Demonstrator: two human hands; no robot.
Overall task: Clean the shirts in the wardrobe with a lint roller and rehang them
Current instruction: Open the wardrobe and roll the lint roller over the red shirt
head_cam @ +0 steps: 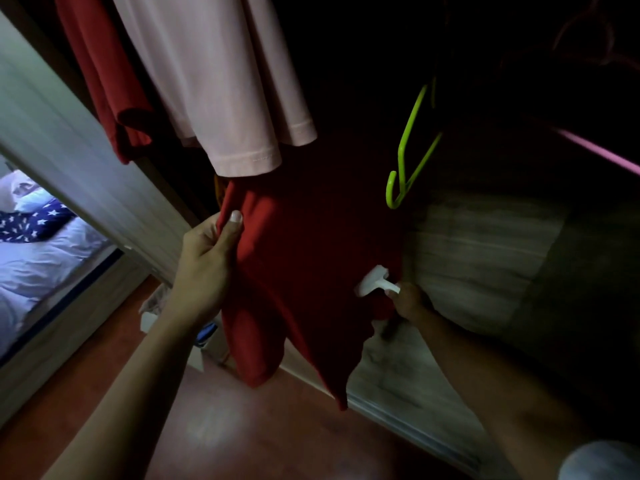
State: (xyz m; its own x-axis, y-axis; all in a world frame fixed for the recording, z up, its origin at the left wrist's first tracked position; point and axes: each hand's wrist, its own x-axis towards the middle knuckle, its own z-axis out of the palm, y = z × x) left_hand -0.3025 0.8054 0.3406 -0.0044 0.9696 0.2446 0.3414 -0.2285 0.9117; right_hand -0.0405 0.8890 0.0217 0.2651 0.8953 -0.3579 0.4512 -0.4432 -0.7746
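A red shirt (304, 265) hangs down in the middle of the dim wardrobe. My left hand (204, 261) pinches its left edge between thumb and fingers and holds the cloth taut. My right hand (408, 301) grips the handle of a white lint roller (372, 280), whose head lies against the lower right part of the red shirt. Above, a pale pink shirt (225, 81) and another red garment (104, 74) hang side by side.
A lime green hanger (407, 157) dangles right of the red shirt; a pink hanger (602, 150) shows at far right. Wardrobe shelf (478, 258) lies behind my right hand. A bed (41, 251) is at left, past the wardrobe door (69, 140). Wooden floor (242, 427) below.
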